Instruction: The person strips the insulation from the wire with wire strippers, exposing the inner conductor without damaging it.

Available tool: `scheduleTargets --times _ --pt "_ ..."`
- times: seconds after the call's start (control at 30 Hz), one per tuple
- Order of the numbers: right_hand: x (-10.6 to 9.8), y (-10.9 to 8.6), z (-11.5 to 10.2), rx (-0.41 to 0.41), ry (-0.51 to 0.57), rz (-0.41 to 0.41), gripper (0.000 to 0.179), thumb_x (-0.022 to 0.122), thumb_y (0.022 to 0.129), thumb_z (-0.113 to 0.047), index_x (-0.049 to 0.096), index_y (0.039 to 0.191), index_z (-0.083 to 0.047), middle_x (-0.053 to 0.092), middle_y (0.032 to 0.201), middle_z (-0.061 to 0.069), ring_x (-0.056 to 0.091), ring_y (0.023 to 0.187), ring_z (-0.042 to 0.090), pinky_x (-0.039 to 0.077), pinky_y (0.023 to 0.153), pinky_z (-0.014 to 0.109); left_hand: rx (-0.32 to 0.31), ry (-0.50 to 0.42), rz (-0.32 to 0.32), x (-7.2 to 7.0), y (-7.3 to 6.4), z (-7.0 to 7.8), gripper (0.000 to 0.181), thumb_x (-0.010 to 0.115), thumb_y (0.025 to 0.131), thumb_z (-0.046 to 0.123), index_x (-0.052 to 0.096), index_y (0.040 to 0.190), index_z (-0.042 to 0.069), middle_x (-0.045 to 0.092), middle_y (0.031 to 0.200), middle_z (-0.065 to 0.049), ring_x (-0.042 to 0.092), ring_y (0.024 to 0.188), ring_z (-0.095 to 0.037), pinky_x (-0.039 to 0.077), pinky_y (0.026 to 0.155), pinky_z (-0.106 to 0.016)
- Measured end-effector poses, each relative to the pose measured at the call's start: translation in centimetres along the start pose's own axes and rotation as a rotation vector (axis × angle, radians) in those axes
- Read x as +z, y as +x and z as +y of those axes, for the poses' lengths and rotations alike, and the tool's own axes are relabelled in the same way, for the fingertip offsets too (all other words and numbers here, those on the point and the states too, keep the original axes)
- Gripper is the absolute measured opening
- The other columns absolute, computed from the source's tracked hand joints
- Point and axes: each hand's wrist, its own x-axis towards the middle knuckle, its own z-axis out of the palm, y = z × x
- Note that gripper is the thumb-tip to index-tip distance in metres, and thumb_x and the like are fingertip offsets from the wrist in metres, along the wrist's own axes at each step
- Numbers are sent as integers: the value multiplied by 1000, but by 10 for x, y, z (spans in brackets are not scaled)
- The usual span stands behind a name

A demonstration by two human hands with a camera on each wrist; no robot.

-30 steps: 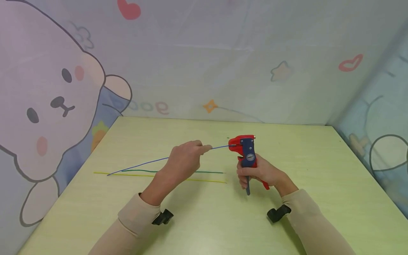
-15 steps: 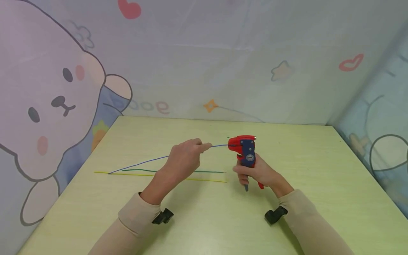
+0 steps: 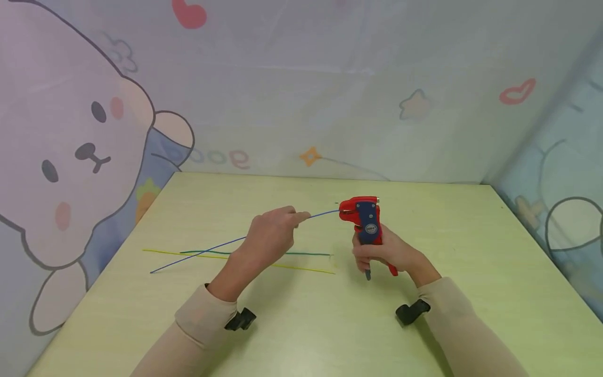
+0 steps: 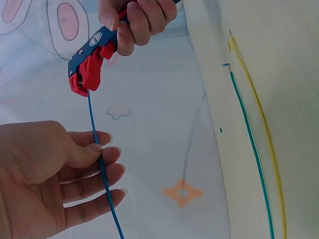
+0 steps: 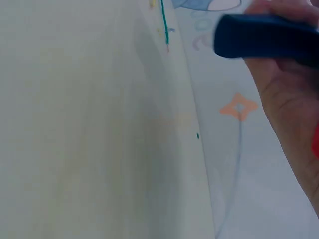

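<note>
My left hand (image 3: pixel 269 234) pinches a blue wire (image 4: pixel 103 172) between thumb and forefinger, the other fingers extended behind it in the left wrist view. My right hand (image 3: pixel 383 250) grips the handles of a red and dark blue wire stripper (image 3: pixel 369 222), its nose pointing left toward the left hand. The blue wire's right end meets the stripper's mouth; how far it goes in cannot be seen. Its other end slants down leftward across the wires below. In the right wrist view, a blurred dark handle (image 5: pixel 264 37) fills the upper right corner.
On the pale table (image 3: pixel 301 335) lie a green wire (image 3: pixel 308 254) and a yellow wire (image 3: pixel 306 269), roughly parallel. Tiny scraps lie near their ends: a blue bit (image 4: pixel 227 64), a yellow bit (image 4: pixel 229 46), and a green bit (image 4: pixel 221 130) farther off. A printed cloth (image 3: pixel 301 94) hangs behind.
My right hand and the stripper dipped slightly, then rose a little and shifted right. The blue wire's left end has swung down toward me. The yellow wire has turned slightly on the table.
</note>
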Motion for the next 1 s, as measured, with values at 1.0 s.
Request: scheduleTargets --times 1.0 --pt "-18 0 -1 478 -172 467 51 50 104 -34 56 125 12 62 99 19 64 83 25 59 69 44 70 -51 -576 35 -9 1 21 64 89 -8 69 86 12 60 80 4 51 69 -12 46 63 -29"
